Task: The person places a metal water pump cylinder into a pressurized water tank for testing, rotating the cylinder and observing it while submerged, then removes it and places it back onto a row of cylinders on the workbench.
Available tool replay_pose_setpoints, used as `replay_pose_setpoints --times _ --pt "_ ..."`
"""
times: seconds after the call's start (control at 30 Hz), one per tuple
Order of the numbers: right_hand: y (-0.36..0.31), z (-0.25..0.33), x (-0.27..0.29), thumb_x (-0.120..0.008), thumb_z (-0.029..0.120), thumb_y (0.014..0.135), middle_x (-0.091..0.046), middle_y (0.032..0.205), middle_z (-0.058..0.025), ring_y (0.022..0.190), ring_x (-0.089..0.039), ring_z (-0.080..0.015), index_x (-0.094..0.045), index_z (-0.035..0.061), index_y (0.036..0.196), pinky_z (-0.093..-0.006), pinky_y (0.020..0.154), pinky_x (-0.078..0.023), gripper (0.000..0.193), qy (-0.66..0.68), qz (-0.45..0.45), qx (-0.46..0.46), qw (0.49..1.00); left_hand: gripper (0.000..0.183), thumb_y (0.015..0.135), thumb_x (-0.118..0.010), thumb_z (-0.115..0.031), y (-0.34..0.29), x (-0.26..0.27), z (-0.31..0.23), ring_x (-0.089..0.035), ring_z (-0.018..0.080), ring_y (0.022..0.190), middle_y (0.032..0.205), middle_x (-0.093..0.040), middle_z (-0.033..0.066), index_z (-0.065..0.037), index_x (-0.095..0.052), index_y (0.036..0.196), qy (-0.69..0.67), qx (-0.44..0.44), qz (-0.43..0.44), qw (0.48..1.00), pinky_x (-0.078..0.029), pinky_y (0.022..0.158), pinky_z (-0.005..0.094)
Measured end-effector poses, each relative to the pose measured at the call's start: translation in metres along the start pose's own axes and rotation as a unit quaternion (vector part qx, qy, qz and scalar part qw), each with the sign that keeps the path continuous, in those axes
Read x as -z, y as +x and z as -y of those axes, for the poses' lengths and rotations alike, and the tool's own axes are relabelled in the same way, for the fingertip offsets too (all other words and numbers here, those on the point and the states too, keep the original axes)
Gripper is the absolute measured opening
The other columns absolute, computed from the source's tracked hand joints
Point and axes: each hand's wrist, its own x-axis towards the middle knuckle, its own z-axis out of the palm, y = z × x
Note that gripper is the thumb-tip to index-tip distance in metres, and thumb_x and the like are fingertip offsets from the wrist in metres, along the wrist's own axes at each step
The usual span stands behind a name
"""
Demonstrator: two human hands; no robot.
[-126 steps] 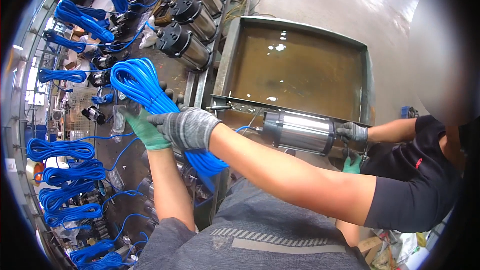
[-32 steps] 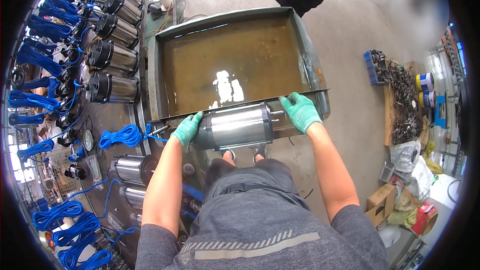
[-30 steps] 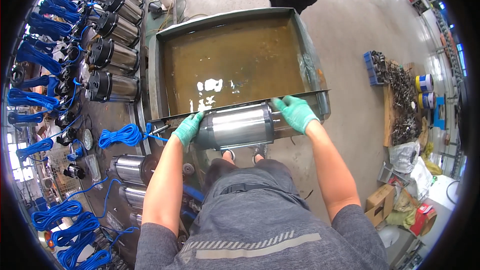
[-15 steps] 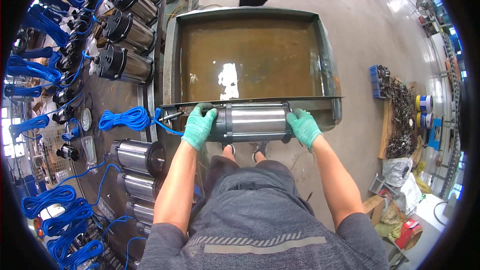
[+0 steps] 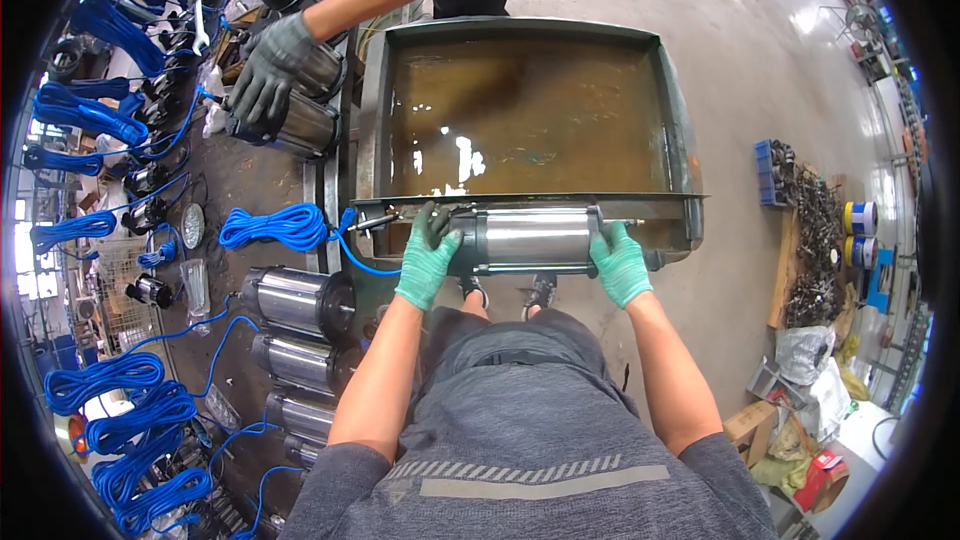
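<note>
Gripping a steel motor [image 5: 538,237] by its two dark ends, the person lays it lengthwise along the near edge of the brown-watered tank [image 5: 682,130]. The left hand [image 5: 432,258] curls round the cable end, thumb and fingers pressed against the dark housing; the right hand [image 5: 618,262] closes over the opposite end, just beside the protruding shaft [image 5: 632,223]. How the fingers meet underneath, and whether anything props the motor, I cannot tell. Holding both ends probably shares the weight and keeps the body level, leaving the smooth casing untouched. The blue coil [image 5: 272,228] lies to the left with a slack lead [image 5: 372,267] running towards the left hand, presumably so nothing tugs. More motors [image 5: 297,302] lie side by side on the left, likely to save room, while a co-worker's hand [image 5: 272,65] spreads over another motor [image 5: 305,125], perhaps steadying it
</note>
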Motion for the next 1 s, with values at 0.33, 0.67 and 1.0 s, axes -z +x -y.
replay_pose_setpoints --times 0.33,0.67,1.0 --pt "-0.030 -0.020 0.034 -0.064 0.017 0.090 -0.060 0.078 -0.0091 0.070 -0.052 -0.0157 -0.055 0.0027 0.100 -0.0324 0.064 -0.048 0.019 0.090 0.003 -0.089 0.992 0.041 0.099 -0.061 -0.024 -0.001 -0.016 0.007 -0.061 0.0259 0.113 0.123 -0.066 0.0181 0.003 -0.057 0.130 0.297 -0.064 -0.115 0.946 -0.046 0.101 0.0354" --pt "0.013 -0.019 0.107 -0.054 0.017 0.099 -0.055 0.073 -0.0024 0.057 -0.051 -0.0119 -0.054 0.0062 0.103 -0.0279 0.048 -0.043 0.012 0.219 -0.066 -0.121 0.966 0.034 0.097 -0.063 -0.022 0.020 -0.039 0.011 -0.063 0.0300 0.102 0.112 -0.065 0.0199 0.003 -0.059 0.121 0.414 -0.117 -0.157 0.889 -0.049 0.094 0.0388" --pt "0.074 -0.027 0.075 -0.057 0.023 0.101 -0.058 0.073 -0.0006 0.055 -0.051 -0.0110 -0.066 0.0090 0.116 -0.0282 0.048 -0.042 0.023 0.192 0.003 -0.142 0.971 0.021 0.093 -0.064 -0.012 0.028 -0.031 0.019 -0.061 0.0249 0.090 0.103 -0.063 0.0137 -0.002 -0.063 0.111 0.378 -0.108 -0.210 0.895 -0.050 0.086 0.0363"
